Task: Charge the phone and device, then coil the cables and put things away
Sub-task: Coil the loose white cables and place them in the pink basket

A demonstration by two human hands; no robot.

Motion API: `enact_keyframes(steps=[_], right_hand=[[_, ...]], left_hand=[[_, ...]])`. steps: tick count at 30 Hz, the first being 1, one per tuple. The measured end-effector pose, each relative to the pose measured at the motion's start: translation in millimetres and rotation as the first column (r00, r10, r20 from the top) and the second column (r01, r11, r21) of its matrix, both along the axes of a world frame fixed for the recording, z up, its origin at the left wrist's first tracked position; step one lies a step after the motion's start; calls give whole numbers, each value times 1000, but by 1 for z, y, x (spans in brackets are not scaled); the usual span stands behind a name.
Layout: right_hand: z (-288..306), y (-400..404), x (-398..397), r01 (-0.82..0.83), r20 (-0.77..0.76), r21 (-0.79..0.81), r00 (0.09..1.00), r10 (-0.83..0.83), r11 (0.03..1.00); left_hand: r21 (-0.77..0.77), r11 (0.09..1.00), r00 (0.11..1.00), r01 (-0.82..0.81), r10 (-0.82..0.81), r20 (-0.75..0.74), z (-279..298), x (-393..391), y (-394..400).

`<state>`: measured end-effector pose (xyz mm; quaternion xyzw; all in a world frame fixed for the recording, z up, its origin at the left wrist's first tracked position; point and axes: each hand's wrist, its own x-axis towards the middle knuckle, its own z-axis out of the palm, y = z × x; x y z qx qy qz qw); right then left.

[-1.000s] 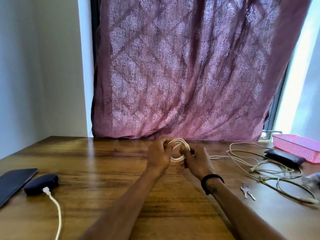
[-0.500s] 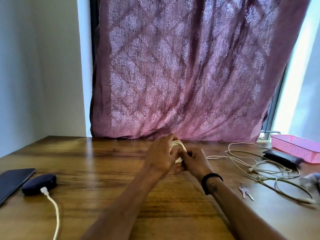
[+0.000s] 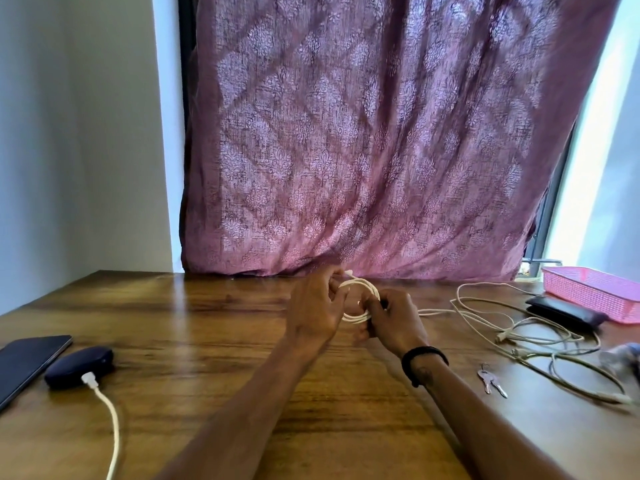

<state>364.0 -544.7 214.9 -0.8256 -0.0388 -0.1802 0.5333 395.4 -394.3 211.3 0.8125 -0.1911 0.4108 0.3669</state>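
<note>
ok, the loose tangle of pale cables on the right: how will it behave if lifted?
The loose cables likely go floppy: thin strands sprawl in slack loops. Probably light. Crossing loops may snag and drag together, perhaps catching the keys lying close by.

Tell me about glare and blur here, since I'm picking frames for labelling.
Head view: the window strip at right is blown out white; a sheen streaks the wooden table; wide-angle bending curves the wall edges; the clear object at the right edge is blurred; hands and coiled cable are fairly sharp.
</note>
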Motion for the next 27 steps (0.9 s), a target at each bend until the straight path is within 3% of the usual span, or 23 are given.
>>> enact_keyframes(steps=[3,6,9,12,14,16,18,20,24,27], right_hand=[[-1,1,-5,13,41,-118,999,-8,993],[1,1,-7,-13,47,-128,999,19,992],[1,2,-7,-20,45,-115,999,26,993],[1,-1,-6,-21,65,-72,998,26,997],[1,-3,-4,-29,69,-48,997,32,998],[1,-4,-1,-51,69,-28,996,53,998],[0,-5,2,-77,72,-9,994,77,997],[1,-7,2,-96,70,7,993,95,995],[1,-7,2,-152,18,42,988,151,987],[0,-6,4,-187,-20,40,982,188,982]], left_hand=[[233,965,993,-121,115,41,-4,-2,1],[272,958,996,-94,94,13,-6,0,4],[203,979,998,-24,34,-47,-3,-1,3],[-62,990,942,128,-141,-306,4,3,5],[-356,914,806,197,-357,-472,8,4,3],[-665,719,584,202,-633,-507,15,-3,0],[-841,512,360,175,-828,-430,20,-10,0],[-891,421,237,172,-895,-377,21,-11,4],[-756,562,321,336,-823,-469,14,-11,3],[-699,600,410,390,-793,-451,10,-10,-1]])
